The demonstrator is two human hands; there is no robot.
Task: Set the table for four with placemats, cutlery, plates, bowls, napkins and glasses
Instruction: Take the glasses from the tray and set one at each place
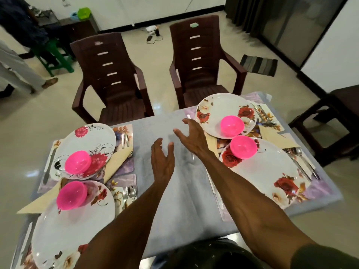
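Both hands are extended over the bare middle strip of the counter (171,191), which is covered in a pale grey cloth. The left hand (162,162) is spread, fingers straight and relaxed, holding nothing. The right hand (191,135) is likewise spread with the thumb apart from the fingers — it holds nothing and lies just beside the far right plate (219,105).

Four settings are laid, two per side:

- Far left: a flowered plate (93,138) carrying a pink bowl (77,162), on a placemat (127,166), with a cream napkin (116,162) tucked partly under its rim and cutlery (125,139) to its right.
- Near left: a large plate (77,224) with a second pink bowl (71,195) at its far edge; fork and spoon (129,194) lie beside it.
- Far right: the rose-patterned plate holds a third pink bowl (232,124).
- Near right: a rose plate (268,171) holds a fourth pink bowl (243,146); cutlery (303,164) lies along its right side, with a napkin (275,136) beyond it.

Two brown chairs (110,82) stand at the far end — both turned away from the counter.
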